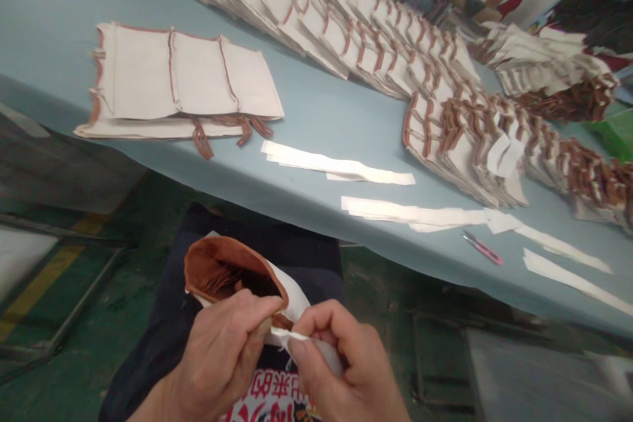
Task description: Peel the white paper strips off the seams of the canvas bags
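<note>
Over my lap I hold a fabric pouch (295,285), cream outside with a brown lining (208,264) that shows through its gaping mouth. My left hand (222,343) pinches the pouch's near edge, thumb and fingers pressed together. Close beside it, my right hand (341,356) grips a white piece of the pouch's cloth (284,335) between thumb and fingertips. A few loose white threads hang there. The two hands are a short way apart, with a bit of brown lining between them. My palms hide part of the pouch's lower side.
A blue-covered table (316,99) runs across in front of me. On it lie flat cream pieces (198,72) with brown edging, long overlapping rows of similar pieces (346,20), white paper strips (336,165) and a pink-handled tool (483,248). Metal frames (99,293) stand below at left.
</note>
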Tool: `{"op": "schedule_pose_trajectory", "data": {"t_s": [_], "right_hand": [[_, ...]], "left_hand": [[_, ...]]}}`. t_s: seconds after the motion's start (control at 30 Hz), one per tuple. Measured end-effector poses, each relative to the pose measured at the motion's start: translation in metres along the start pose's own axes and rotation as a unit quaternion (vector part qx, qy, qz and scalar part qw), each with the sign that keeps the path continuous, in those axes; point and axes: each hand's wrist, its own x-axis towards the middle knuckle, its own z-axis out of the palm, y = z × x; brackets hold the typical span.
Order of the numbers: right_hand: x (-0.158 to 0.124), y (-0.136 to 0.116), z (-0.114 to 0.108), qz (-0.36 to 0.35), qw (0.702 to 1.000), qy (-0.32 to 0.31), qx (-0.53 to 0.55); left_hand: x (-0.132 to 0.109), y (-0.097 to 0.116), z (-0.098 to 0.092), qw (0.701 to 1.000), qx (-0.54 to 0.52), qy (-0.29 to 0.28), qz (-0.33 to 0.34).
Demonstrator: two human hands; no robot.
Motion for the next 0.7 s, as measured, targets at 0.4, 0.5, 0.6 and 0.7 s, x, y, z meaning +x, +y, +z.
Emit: {"op": "schedule_pose_trajectory", "data": {"t_s": [0.4,0.5,0.6,0.7], "right_hand": [[0.001,-0.032,-0.036,0.192,0.976,-0.088,0.061],[0.001,-0.030,-0.041,0.189,0.976,-0.082,0.072],[0.003,-0.022,-0.043,0.180,0.973,-0.093,0.114],[0.007,-0.012,-0.040,0.162,0.971,-0.073,0.159]], "left_hand": [[0.007,0.001,0.012,0.996,-0.034,-0.033,0.076],[0.011,0.004,0.013,0.994,-0.040,-0.068,0.072],[0.016,0.009,0.015,0.994,-0.047,-0.091,0.042],[0.023,0.012,0.021,0.998,-0.005,-0.059,0.021]]}}
